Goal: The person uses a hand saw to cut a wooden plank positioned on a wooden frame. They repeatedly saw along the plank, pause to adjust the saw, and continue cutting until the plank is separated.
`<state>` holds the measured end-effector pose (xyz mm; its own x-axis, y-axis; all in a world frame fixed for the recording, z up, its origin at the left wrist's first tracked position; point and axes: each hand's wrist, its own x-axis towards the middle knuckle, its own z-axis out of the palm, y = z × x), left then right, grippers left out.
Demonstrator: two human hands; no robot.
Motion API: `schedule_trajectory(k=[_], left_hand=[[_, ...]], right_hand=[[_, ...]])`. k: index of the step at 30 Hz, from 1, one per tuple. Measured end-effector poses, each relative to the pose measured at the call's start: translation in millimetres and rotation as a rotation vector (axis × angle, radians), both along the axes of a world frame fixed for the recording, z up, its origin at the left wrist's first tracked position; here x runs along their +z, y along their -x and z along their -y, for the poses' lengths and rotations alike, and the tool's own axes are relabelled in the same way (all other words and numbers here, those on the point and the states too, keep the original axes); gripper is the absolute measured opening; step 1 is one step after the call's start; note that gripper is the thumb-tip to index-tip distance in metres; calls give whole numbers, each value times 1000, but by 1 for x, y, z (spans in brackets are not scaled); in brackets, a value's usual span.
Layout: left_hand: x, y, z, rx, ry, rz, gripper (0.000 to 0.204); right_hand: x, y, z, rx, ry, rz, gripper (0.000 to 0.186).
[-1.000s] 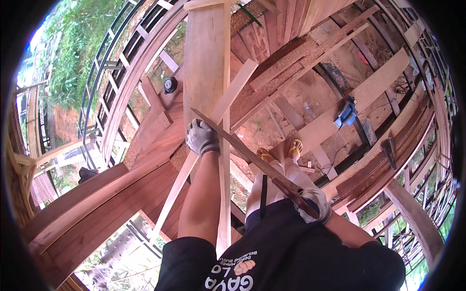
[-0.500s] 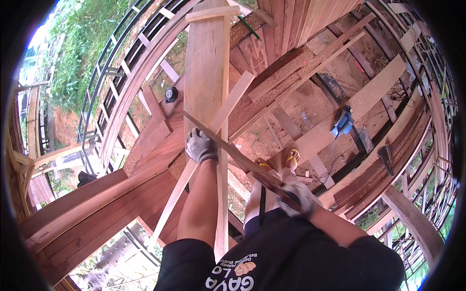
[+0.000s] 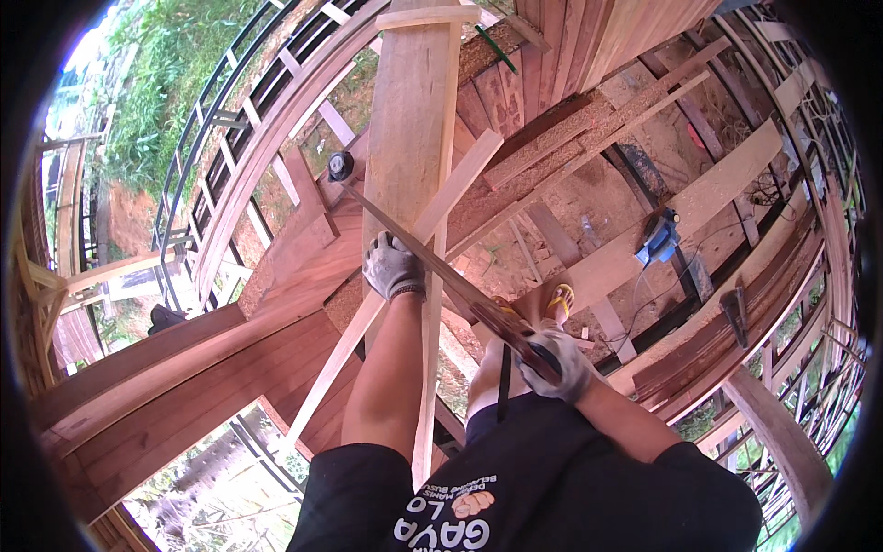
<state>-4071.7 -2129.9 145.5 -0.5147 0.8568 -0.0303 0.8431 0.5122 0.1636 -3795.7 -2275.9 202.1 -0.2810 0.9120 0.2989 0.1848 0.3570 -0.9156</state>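
A hand saw (image 3: 464, 287) lies slantwise over a narrow strip of wood (image 3: 458, 186) on top of a wide board (image 3: 405, 120), its blade crossing the strip just beyond a gloved left hand and its tip reaching past the board's left edge; whether the teeth bite into the wood cannot be told. The left hand (image 3: 394, 265) rests on the strip above the board, fingers bent and close together, clamped over the wood. The right hand (image 3: 561, 363), also gloved, is to the right of the board and nearer the body, its fingers wrapped around the saw's handle. The strip runs diagonally across the board, one end jutting out to the right, the other slanting down to the left toward the wearer. A short crosspiece (image 3: 428, 17) spans the board's far end. Just left of the board, near the saw's tip, sits a round black object (image 3: 340, 166); farther left, beyond a curved slatted frame, grass (image 3: 175, 120) grows. Well to the board's right, a blue power tool (image 3: 659, 237) rests on a plank (image 3: 727, 170), and a yellow-strapped sandal (image 3: 560, 299) shows on the wearer's foot between tool and board.
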Motion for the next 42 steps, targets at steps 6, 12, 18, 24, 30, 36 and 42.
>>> schedule_trajectory(k=[6,12,18,24,30,36,42], left_hand=[[-3,3,-3,0,4,-28,28],[-2,0,-1,4,-46,-26,28],[3,-4,-3,-11,-53,-20,29],[0,1,-1,31,-1,-8,28],[-1,1,0,-24,-5,-30,28],[-1,0,3,33,19,-1,28],[3,-1,-4,8,-22,12,28]], right_hand=[[9,-25,10,132,77,80,34],[-5,-2,7,30,33,31,33],[-5,-47,42,71,63,204,27],[0,-25,14,187,286,117,21],[-7,-29,26,138,377,-52,18],[3,-21,23,97,212,86,19],[-6,-29,22,142,208,104,30]])
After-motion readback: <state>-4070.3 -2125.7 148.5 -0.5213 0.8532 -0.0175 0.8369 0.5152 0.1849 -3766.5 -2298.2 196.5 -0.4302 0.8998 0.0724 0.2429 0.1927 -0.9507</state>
